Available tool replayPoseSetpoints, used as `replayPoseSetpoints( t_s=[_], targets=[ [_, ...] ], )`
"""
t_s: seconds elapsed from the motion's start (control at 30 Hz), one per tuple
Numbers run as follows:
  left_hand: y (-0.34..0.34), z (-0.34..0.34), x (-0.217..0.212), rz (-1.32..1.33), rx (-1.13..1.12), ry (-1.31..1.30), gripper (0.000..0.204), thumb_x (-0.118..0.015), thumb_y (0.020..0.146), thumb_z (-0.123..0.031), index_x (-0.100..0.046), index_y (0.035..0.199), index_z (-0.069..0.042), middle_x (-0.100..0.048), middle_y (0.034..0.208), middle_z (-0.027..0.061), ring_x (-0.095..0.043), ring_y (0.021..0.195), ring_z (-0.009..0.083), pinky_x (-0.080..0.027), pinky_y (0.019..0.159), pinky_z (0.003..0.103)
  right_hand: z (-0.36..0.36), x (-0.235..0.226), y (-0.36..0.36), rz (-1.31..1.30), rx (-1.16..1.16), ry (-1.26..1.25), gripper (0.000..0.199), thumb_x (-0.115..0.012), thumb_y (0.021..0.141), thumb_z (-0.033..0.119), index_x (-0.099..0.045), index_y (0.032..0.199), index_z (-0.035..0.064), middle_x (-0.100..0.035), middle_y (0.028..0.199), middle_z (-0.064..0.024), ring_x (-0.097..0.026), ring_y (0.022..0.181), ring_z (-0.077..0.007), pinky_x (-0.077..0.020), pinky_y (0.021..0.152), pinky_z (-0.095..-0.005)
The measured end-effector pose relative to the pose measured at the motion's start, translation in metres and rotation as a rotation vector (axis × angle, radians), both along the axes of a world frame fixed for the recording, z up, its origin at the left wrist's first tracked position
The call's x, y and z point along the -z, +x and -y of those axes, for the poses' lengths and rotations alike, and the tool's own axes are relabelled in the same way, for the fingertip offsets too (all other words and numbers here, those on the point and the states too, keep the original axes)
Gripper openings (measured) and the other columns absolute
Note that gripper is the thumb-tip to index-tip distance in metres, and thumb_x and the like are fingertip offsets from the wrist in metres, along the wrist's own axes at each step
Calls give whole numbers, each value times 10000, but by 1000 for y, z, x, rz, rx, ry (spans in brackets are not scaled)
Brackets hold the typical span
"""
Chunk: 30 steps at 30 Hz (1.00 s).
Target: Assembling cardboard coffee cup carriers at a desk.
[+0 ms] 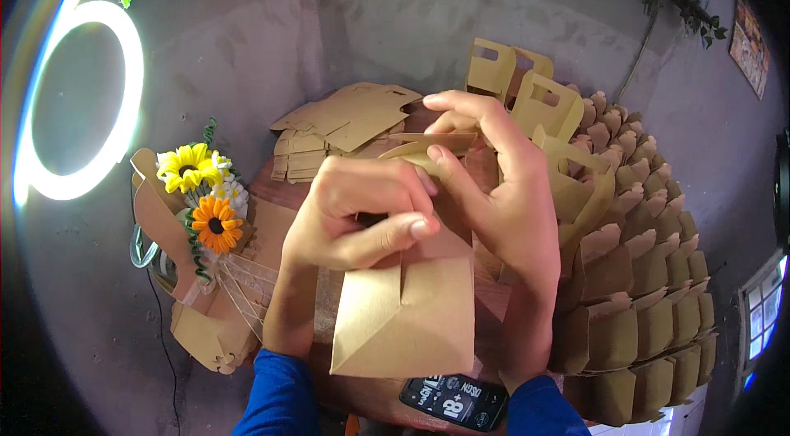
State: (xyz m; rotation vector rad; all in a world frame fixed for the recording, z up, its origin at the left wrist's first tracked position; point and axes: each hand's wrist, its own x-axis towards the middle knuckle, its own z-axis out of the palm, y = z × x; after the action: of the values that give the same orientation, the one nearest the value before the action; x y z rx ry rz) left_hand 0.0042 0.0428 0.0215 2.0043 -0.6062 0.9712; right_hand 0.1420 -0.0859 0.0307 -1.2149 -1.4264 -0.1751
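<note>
A small brown cardboard box (405, 317) is tilted in front of me, its panel with a slit and a diagonal crease turned toward me. My left hand (362, 209) is closed at the box's upper left side, fingers curled and thumb lying across. At the far end, a raised cardboard flap (448, 140) sits between the thumb and fingers of my right hand (506, 177). Those fingers are bent loosely around the flap. My hands hide much of the box's upper part.
Flat cardboard blanks (346, 111) are piled at the back. Handled cardboard carriers (547, 107) and a large stack of folded boxes (650, 271) fill the right. A dark phone-like slab (454, 401) lies near. Left are artificial flowers (216, 224) and a lit ring lamp (132, 98).
</note>
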Motion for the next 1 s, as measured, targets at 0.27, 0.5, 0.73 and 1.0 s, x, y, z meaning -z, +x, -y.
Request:
replayPoseSetpoints(
  t_s=[0.27,0.5,0.73,1.0],
  targets=[
    [1,-6,-2,159,-227,173,202,-797,802,-119,-674,709,12,-622,803,57,-562,706,184,-444,619,317,5,0,2,126,31,11,193,-608,818,-56,-660,992,11,-616,921,-145,-624,873,-333,-493,778,-384],
    [-2,-3,-2,145,-258,191,200,-802,793,-112,-665,698,-1,-614,799,46,-560,705,183,-443,611,311,19,-1,2,138,-54,-179,155,-661,740,-19,-625,887,15,-613,919,-117,-611,871,-314,-474,792,-394],
    [-2,1,-6,172,-190,225,219,-829,758,-104,-648,680,-7,-609,774,39,-557,694,178,-437,612,314,31,-7,1,252,-53,-266,177,-676,736,-2,-635,904,33,-612,953,-98,-612,917,-306,-441,836,-413],
    [-4,11,-3,106,-170,229,252,-831,760,-154,-638,666,-23,-627,786,45,-576,719,196,-452,642,321,45,-8,-5,267,-135,-292,225,-654,744,-14,-653,966,18,-620,966,-125,-613,927,-342,-481,814,-418]
  ],
)
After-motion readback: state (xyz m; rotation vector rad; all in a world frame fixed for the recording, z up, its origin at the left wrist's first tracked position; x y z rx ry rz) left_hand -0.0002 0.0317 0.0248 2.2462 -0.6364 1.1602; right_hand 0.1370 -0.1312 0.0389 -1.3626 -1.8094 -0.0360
